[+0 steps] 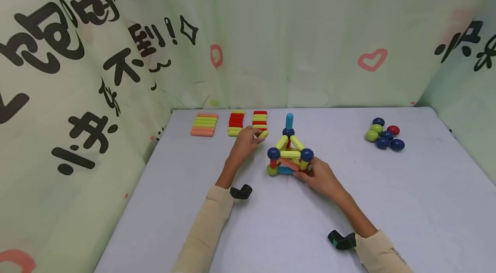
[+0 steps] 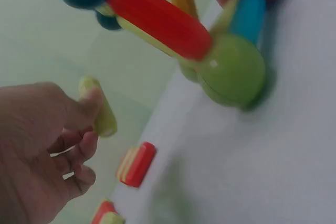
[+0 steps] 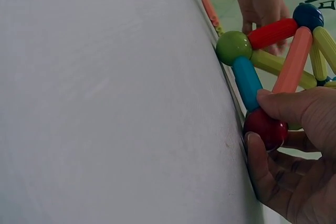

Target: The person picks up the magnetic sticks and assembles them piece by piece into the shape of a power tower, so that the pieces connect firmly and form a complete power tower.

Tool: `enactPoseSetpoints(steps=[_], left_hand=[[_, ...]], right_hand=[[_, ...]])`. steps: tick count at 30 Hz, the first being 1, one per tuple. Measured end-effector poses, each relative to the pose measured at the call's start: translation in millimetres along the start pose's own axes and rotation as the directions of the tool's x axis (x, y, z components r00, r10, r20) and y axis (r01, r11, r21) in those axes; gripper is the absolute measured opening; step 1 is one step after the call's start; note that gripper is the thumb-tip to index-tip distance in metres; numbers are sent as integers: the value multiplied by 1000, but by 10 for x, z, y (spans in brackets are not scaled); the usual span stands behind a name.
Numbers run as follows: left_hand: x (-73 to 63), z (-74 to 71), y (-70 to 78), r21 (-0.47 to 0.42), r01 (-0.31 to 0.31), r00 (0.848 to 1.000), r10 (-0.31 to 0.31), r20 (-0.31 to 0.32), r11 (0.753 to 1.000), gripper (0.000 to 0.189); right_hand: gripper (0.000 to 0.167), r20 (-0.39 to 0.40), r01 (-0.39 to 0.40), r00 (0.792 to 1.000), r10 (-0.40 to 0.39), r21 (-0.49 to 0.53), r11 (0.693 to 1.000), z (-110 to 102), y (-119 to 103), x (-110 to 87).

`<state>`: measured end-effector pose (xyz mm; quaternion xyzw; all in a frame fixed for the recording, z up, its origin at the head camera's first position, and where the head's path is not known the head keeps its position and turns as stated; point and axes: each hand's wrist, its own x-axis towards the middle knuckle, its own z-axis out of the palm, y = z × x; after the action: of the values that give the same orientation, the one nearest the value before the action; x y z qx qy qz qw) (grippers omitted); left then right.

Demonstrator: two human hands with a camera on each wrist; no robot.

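Observation:
Between thumb and fingertips, my left hand pinches a yellow-green magnetic rod, held up to the left of a ball-and-rod structure. That structure stands on the table in the middle, with blue balls at its upper corners and a light blue rod upright on top. My right hand grips its lower right corner, thumb and fingers around a red ball where a blue rod and an orange rod meet. A green ball forms the lower left corner.
Behind the left hand, sorted rods lie in three groups: orange and yellow-green rods, red and yellow-green rods, and a similar group. Loose balls in blue, green and red sit at the right back. A printed curtain borders the table.

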<state>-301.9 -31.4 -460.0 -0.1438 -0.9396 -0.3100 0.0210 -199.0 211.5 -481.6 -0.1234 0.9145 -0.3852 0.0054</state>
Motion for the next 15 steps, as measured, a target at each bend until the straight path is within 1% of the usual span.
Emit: enactPoseSetpoints(steps=[1, 2, 3, 4, 6, 9, 10, 12, 15], left_hand=[[-27, -51, 28, -98, -20, 1000, 20, -3, 995, 30], [-56, -106, 58, -184, -45, 999, 45, -5, 982, 30], [-91, -163, 92, -266, -69, 998, 70, -6, 961, 30], [-129, -220, 125, -328, -94, 995, 98, -6, 940, 31], [-199, -323, 196, -419, -139, 988, 153, -1, 897, 30], [-279, -415, 269, -487, -202, 973, 233, 3, 850, 29], [-300, -436, 285, -494, -226, 965, 261, 2, 840, 29], [-335, -467, 311, -495, -265, 952, 307, 5, 828, 29], [-365, -492, 330, -480, -307, 935, 354, 9, 822, 28]], right_hand=[[38, 1, -3, 1000, 3, -1, 1000, -1, -2, -2], [38, 2, -5, 1000, 5, -2, 1000, -4, -4, -3], [39, 3, -6, 1000, 6, -5, 1000, -9, -6, -3], [40, 4, -8, 1000, 8, -5, 1000, -13, -11, -3], [41, 4, -8, 1000, 8, -4, 1000, -20, -23, -1], [43, 8, -9, 1000, 9, 1, 1000, -22, -34, 2], [44, 10, -10, 1000, 10, 5, 1000, -20, -36, 3], [44, 10, -7, 1000, 7, 1, 1000, -12, -32, 5], [46, 9, -7, 1000, 7, -13, 1000, -4, -27, 3]])
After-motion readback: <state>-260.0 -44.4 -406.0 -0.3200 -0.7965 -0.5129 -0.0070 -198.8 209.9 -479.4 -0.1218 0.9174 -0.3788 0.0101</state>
